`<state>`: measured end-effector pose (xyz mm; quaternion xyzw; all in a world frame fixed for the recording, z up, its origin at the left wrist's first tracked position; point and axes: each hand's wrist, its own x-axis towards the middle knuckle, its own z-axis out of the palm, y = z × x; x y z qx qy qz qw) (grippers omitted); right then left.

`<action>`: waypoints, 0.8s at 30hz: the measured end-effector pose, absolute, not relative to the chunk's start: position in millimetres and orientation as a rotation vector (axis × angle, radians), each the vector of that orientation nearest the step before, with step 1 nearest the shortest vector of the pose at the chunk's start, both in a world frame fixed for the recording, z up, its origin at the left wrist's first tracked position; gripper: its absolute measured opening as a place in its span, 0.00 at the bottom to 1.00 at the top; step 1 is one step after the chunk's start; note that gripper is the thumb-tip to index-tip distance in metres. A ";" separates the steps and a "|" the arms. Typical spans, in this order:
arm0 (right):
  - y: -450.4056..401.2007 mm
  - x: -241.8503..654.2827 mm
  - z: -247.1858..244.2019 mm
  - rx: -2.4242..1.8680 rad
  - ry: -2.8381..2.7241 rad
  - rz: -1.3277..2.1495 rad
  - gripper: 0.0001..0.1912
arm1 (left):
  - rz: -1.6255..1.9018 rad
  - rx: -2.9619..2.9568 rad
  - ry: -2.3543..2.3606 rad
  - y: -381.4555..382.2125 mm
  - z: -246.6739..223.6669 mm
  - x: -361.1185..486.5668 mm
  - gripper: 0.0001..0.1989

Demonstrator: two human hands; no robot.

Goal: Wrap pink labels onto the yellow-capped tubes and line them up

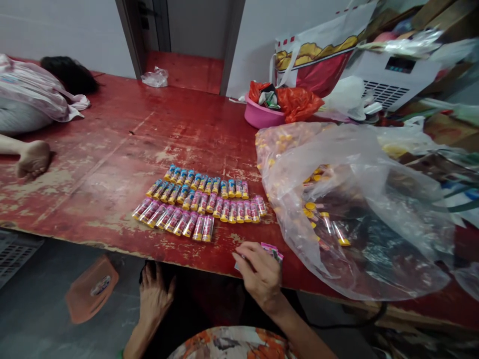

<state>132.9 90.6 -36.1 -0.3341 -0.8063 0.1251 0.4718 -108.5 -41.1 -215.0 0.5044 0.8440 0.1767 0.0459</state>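
My right hand (260, 271) is over the front edge of the red table (112, 189), its fingers curled together on or just above a small pink-edged packet (272, 251). Whether the fingertips pinch anything is too small to tell. My left hand (155, 294) rests below the table edge on dark clothing, palm down, fingers spread, holding nothing. Several small tubes with yellow ends lie in rows on the table: blue-topped tubes (190, 178) at the back, pink-labelled tubes (183, 222) in front. At the right, an open clear plastic bag (374, 199) holds more tubes (340, 234) and yellow caps.
Behind the bag stand a pink basin (264, 117) with red plastic, a large printed bag (322, 60) and a white basket (396, 80). A person's bare foot (33, 158) is at the far left. An orange stool (92, 289) stands on the floor.
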 end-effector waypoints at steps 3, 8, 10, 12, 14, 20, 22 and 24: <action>97.5 98.7 -38.7 -0.786 -2.123 0.229 0.07 | 0.515 1.570 2.589 -42.4 -211.8 -108.2 0.34; 103.2 72.1 -52.2 -0.807 -2.262 -0.001 0.10 | 0.516 1.571 2.624 -46.6 -209.0 -110.7 0.34; 103.4 69.7 -57.0 -0.790 -2.250 -0.042 0.10 | 0.523 1.587 2.633 -48.2 -208.2 -112.3 0.33; 103.2 69.0 -60.4 -0.765 -2.251 -0.070 0.10 | 0.532 1.616 2.642 -49.2 -207.8 -113.6 0.32; 102.7 69.0 -62.8 -0.733 -2.267 -0.107 0.09 | 0.540 1.641 2.649 -49.6 -208.3 -114.4 0.32; 100.4 70.4 -68.1 -0.648 -2.294 -0.239 0.09 | 0.559 1.662 2.663 -51.0 -212.8 -114.5 0.32; 100.2 71.2 -69.5 -0.625 -2.302 -0.268 0.09 | 0.565 1.664 2.664 -51.1 -213.1 -113.9 0.32; 101.1 71.3 -70.2 -0.613 -2.310 -0.282 0.09 | 0.566 1.662 2.667 -50.3 -212.2 -113.2 0.32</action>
